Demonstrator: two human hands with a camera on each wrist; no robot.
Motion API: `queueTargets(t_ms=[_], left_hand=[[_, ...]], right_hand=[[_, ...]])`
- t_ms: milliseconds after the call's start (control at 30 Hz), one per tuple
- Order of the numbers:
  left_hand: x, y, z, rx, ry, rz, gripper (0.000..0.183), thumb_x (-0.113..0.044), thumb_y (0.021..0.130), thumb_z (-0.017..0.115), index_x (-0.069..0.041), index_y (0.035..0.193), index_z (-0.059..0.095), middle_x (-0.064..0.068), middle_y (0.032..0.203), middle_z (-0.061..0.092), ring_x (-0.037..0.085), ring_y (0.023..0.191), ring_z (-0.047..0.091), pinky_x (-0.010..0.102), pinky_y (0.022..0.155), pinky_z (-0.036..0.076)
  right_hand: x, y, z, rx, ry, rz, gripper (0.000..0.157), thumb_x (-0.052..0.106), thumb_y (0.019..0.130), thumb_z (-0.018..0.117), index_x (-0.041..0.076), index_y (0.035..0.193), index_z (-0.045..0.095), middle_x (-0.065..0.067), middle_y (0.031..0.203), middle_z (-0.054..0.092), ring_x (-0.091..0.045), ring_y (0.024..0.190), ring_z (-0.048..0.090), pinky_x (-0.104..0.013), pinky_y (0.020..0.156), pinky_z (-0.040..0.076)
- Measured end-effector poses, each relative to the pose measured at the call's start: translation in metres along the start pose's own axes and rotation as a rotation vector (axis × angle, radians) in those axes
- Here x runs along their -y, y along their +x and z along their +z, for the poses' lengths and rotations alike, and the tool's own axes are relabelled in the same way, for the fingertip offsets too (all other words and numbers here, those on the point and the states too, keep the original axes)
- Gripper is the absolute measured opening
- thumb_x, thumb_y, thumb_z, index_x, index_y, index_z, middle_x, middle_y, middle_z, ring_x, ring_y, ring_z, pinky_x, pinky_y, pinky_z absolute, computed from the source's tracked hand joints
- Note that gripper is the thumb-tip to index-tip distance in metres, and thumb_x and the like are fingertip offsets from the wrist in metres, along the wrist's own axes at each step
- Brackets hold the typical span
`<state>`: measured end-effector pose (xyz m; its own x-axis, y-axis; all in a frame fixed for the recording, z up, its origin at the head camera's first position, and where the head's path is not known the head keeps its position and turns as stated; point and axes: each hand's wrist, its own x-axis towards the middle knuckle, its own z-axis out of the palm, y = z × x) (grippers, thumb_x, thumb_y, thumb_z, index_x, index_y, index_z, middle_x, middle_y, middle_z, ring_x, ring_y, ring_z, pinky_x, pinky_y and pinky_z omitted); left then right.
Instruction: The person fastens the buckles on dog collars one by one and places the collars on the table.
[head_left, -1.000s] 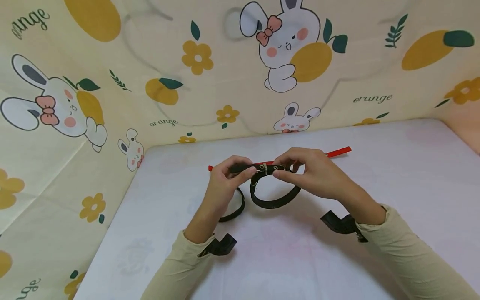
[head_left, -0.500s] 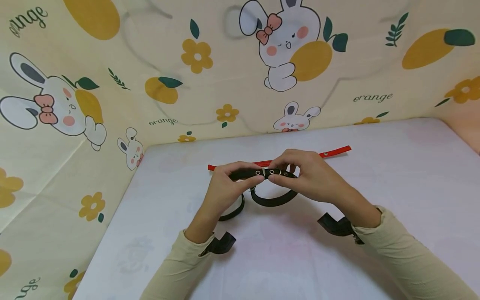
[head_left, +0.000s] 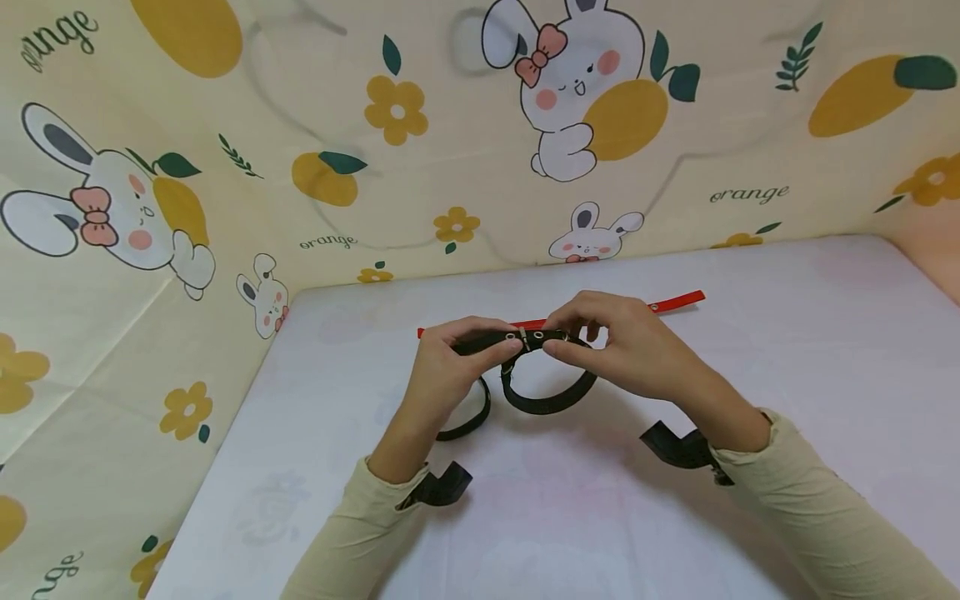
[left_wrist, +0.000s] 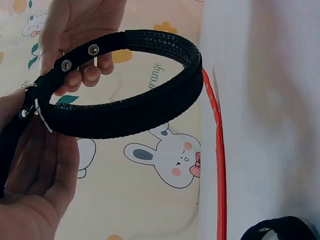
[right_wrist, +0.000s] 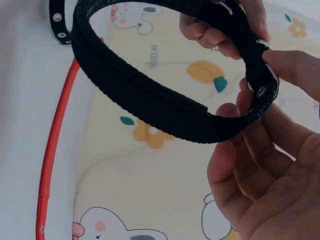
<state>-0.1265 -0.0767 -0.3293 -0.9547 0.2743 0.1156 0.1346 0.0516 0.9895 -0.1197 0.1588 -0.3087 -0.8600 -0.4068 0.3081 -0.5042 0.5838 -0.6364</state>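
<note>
Black collar (head_left: 549, 406) in both hands' (head_left: 442, 371) (head_left: 628, 350) pinch

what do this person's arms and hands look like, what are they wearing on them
Both arms wear long, pale beige sleeves, the left sleeve and the right sleeve creased near the cuffs. The left hand and right hand have no gloves. A bent, black piece juts out by each cuff: left piece, right piece.
</note>
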Motion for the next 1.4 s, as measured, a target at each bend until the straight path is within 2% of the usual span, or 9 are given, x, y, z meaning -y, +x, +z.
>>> queueTargets(t_ms=[233, 500, 567, 700, 833, 933, 1067, 1267, 1400], left_hand=[[-0.001, 0.000, 0.000, 0.003, -0.043, 0.001, 0.021, -0.013, 0.085, 0.078, -0.005, 0.104, 0.074, 0.005, 0.098, 0.074, 0.017, 0.089, 0.068, 0.029, 0.084, 0.058], [-0.001, 0.000, 0.002, 0.010, -0.057, 0.028, 0.022, -0.009, 0.085, 0.078, 0.000, 0.105, 0.073, 0.004, 0.097, 0.073, 0.017, 0.090, 0.069, 0.028, 0.084, 0.058], [-0.002, 0.000, 0.002, 0.006, -0.075, 0.026, 0.027, -0.007, 0.085, 0.078, 0.001, 0.110, 0.071, 0.004, 0.099, 0.074, 0.017, 0.092, 0.070, 0.029, 0.086, 0.058], [-0.001, 0.001, 0.004, -0.008, -0.150, -0.013, 0.043, 0.000, 0.084, 0.077, -0.004, 0.125, 0.063, 0.008, 0.109, 0.074, 0.017, 0.099, 0.072, 0.031, 0.090, 0.058], [0.000, 0.001, 0.007, -0.043, -0.182, -0.049, 0.043, 0.002, 0.082, 0.077, -0.004, 0.123, 0.063, 0.006, 0.110, 0.073, 0.015, 0.100, 0.069, 0.027, 0.090, 0.057], [0.001, 0.001, 0.009, -0.063, -0.162, -0.031, 0.035, -0.001, 0.083, 0.077, 0.001, 0.116, 0.067, 0.001, 0.099, 0.073, 0.013, 0.090, 0.070, 0.024, 0.085, 0.057], [0.002, 0.000, 0.011, -0.054, -0.162, 0.017, 0.030, -0.003, 0.085, 0.077, 0.003, 0.114, 0.072, -0.001, 0.089, 0.075, 0.013, 0.077, 0.070, 0.026, 0.081, 0.058], [0.003, 0.000, 0.012, -0.040, -0.172, 0.054, 0.033, -0.003, 0.085, 0.077, 0.002, 0.117, 0.072, -0.001, 0.098, 0.073, 0.012, 0.080, 0.070, 0.026, 0.081, 0.058], [0.003, -0.001, 0.012, -0.052, -0.168, 0.057, 0.034, -0.001, 0.085, 0.076, 0.000, 0.118, 0.072, 0.003, 0.102, 0.072, 0.012, 0.082, 0.071, 0.026, 0.080, 0.059]], right_hand=[[-0.001, 0.000, -0.002, 0.010, 0.021, -0.003, 0.011, 0.031, 0.090, 0.074, 0.031, 0.100, 0.069, 0.017, 0.088, 0.063, -0.002, 0.085, 0.056, -0.023, 0.077, 0.046], [0.000, 0.001, 0.004, 0.033, 0.074, -0.006, 0.017, 0.031, 0.093, 0.072, 0.028, 0.110, 0.071, 0.014, 0.092, 0.067, -0.004, 0.085, 0.060, -0.024, 0.075, 0.050], [0.000, 0.002, 0.004, 0.026, 0.093, 0.015, 0.016, 0.030, 0.094, 0.070, 0.027, 0.109, 0.072, 0.012, 0.093, 0.068, -0.005, 0.086, 0.061, -0.024, 0.076, 0.050], [0.001, 0.002, 0.002, -0.003, 0.135, 0.103, 0.016, 0.032, 0.096, 0.067, 0.026, 0.110, 0.072, 0.008, 0.099, 0.070, -0.011, 0.087, 0.065, -0.028, 0.076, 0.052], [0.002, 0.003, -0.001, -0.018, 0.189, 0.204, 0.022, 0.038, 0.097, 0.064, 0.026, 0.114, 0.071, 0.002, 0.099, 0.071, -0.016, 0.085, 0.066, -0.030, 0.075, 0.051], [0.002, 0.003, -0.001, -0.006, 0.239, 0.251, 0.025, 0.041, 0.097, 0.063, 0.026, 0.115, 0.070, -0.001, 0.096, 0.069, -0.017, 0.085, 0.065, -0.029, 0.076, 0.050], [0.001, 0.003, -0.002, 0.015, 0.296, 0.293, 0.026, 0.044, 0.096, 0.063, 0.025, 0.113, 0.070, -0.003, 0.093, 0.064, -0.019, 0.087, 0.062, -0.029, 0.073, 0.046], [0.002, 0.004, -0.003, 0.012, 0.341, 0.311, 0.026, 0.042, 0.096, 0.064, 0.022, 0.112, 0.071, -0.004, 0.093, 0.061, -0.025, 0.089, 0.060, -0.029, 0.071, 0.043], [0.003, 0.004, -0.001, 0.000, 0.335, 0.328, 0.027, 0.044, 0.095, 0.065, 0.024, 0.111, 0.071, -0.003, 0.092, 0.062, -0.021, 0.088, 0.060, -0.029, 0.072, 0.043]])
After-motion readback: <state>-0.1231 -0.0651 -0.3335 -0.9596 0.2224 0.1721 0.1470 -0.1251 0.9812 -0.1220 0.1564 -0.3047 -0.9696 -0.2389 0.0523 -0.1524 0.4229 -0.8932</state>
